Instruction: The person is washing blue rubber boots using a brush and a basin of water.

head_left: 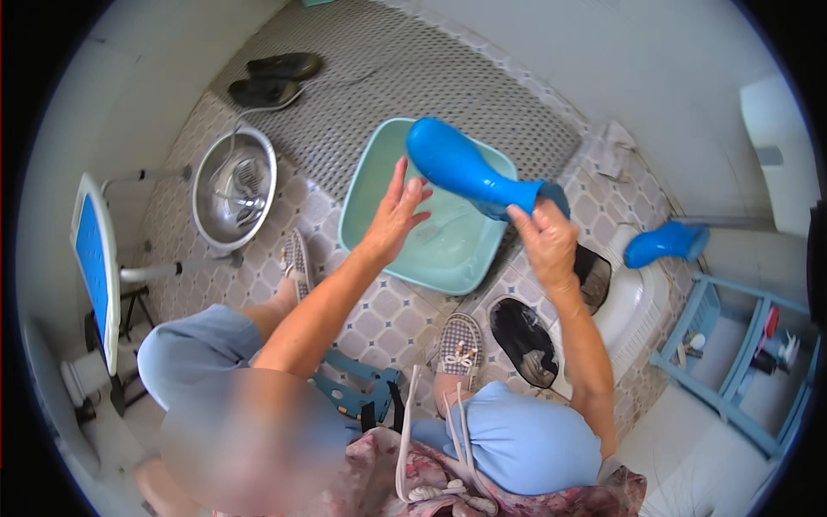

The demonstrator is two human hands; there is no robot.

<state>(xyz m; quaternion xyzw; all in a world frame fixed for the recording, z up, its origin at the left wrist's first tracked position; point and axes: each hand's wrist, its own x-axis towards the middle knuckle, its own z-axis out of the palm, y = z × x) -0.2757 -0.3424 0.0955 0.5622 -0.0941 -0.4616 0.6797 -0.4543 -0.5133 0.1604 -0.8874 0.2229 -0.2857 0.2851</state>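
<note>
My right hand [548,241] grips a shiny blue rubber boot [452,164] by its top opening. The boot is tilted over the far right part of a pale green basin [357,202] with clear water in it, its toe up to the left. My left hand [399,215] is open, fingers spread, over the basin's left side. It is close to the toe end of the boot and appears apart from it. A second blue rubber boot [662,246] lies on its side at the right, by the squat toilet.
A steel basin [201,202] and a blue-topped seat [95,267] are at the left. Dark shoes [263,92] rest on the grey mat [370,52]. A black shoe [514,327] lies by the white squat toilet [633,314]. A blue rack [728,405] stands right; a rag [612,148] lies beyond.
</note>
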